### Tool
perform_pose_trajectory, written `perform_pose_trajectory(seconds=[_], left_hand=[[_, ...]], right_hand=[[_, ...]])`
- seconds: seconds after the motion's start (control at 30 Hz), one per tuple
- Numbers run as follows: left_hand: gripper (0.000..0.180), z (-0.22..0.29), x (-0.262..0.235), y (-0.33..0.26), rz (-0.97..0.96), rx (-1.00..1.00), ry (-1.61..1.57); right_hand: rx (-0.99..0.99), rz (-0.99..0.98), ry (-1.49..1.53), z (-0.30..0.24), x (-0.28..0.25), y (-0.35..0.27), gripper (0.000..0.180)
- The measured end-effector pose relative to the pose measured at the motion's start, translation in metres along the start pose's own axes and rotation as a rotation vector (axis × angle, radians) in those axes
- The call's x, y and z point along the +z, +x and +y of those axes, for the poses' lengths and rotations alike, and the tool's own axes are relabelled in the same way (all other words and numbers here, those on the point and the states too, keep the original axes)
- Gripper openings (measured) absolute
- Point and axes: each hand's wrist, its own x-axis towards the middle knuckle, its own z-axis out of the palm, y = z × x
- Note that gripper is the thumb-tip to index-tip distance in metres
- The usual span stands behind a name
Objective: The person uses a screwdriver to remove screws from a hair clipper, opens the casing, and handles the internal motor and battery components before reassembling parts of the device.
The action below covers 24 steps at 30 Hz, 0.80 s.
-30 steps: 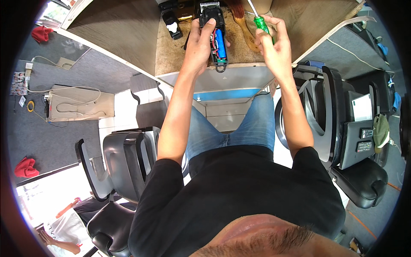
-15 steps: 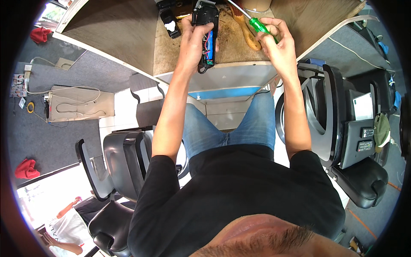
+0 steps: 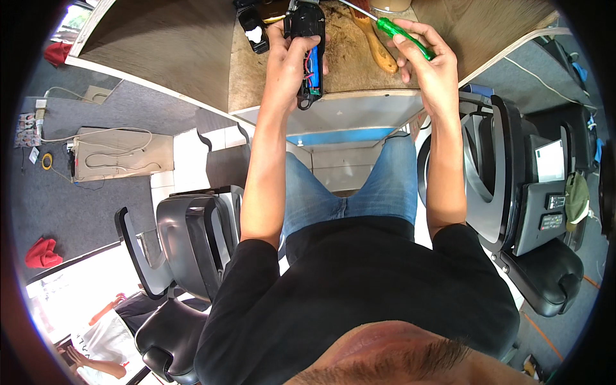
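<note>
My left hand [image 3: 287,59] grips a black hand-held device [image 3: 307,45] with its casing open, so a blue part and red wires show inside. It is held upright over the brown mat [image 3: 350,61] on the wooden table [image 3: 173,58]. My right hand [image 3: 428,61] holds a screwdriver with a green handle [image 3: 394,32]; its metal shaft points up and left toward the top of the device. The two hands are a short way apart.
A wooden brush-like handle [image 3: 378,54] lies on the mat between my hands. A black part with a white piece [image 3: 251,29] sits at the table's far edge. Black chairs stand at left [image 3: 186,237] and right [image 3: 513,192]. A cardboard sheet with cables [image 3: 115,154] lies on the grey floor.
My left hand has turned the device more upright and drawn it nearer the table's front edge. My right hand with the screwdriver has shifted slightly right; its shaft now points toward the device.
</note>
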Motion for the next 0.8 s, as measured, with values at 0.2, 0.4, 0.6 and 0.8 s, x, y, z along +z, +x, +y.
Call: perform_pose_trajectory(seconds=[0.2,0.4,0.6,0.8], left_hand=[[0.030,-0.001,0.001,0.003,0.018,0.026,0.015],[0.053,-0.005,-0.015,0.008,-0.047,-0.121,-0.081],[0.055,-0.005,-0.005,0.008,0.046,-0.071,-0.099],[0.051,-0.002,-0.028,0.019,-0.225,-0.089,-0.083]], right_hand=[[-0.013,0.014,0.090,0.000,-0.002,-0.002,0.036],[-0.146,0.036,-0.054,-0.012,-0.004,-0.020,0.034],[-0.130,0.037,0.013,0.002,-0.009,-0.025,0.034],[-0.115,0.042,0.010,0.000,-0.001,-0.009,0.036]])
